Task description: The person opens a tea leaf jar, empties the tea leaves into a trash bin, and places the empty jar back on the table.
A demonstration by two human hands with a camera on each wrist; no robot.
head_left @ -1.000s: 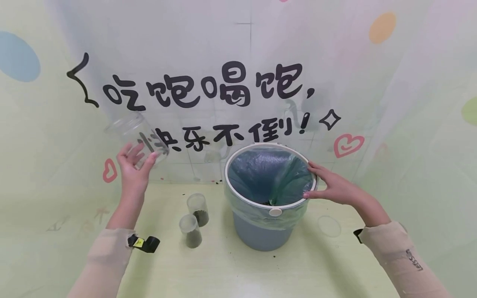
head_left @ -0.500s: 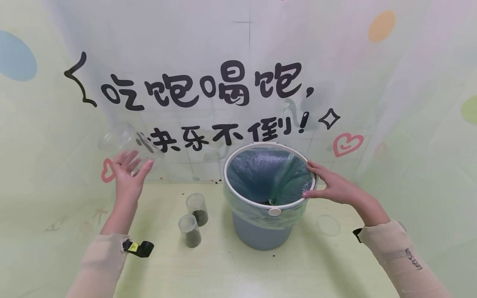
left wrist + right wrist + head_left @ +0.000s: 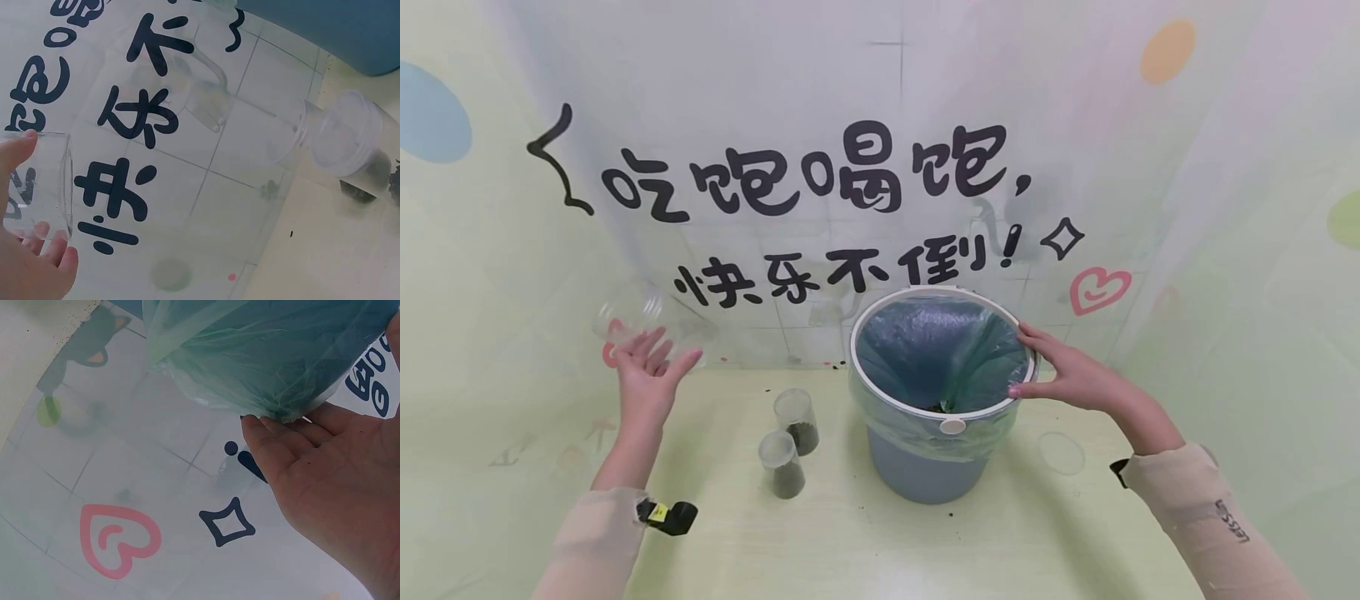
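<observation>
My left hand [image 3: 647, 375] holds a clear jar [image 3: 636, 310] up to the left, thumb on one side and fingers on the other. No contents show in the jar [image 3: 44, 181] in the left wrist view. My right hand [image 3: 1075, 377] grips the right rim of a blue-grey trash bin [image 3: 925, 475], thumb at the near side of the rim, fingers farther back. A green plastic bag [image 3: 910, 346] lines the bin and folds over its white ring. In the right wrist view the fingertips lie against the bag's outer folds [image 3: 275, 394].
Two clear cylindrical containers [image 3: 781, 462] with dark contents stand left of the bin. A thin clear ring-shaped piece [image 3: 1062, 452] lies to its right. Dark crumbs dot the pale table [image 3: 820, 550]. A printed translucent curtain [image 3: 820, 92] hangs behind.
My left hand has moved left and down, away from the bin, taking the clear jar along. The right hand keeps its place on the rim.
</observation>
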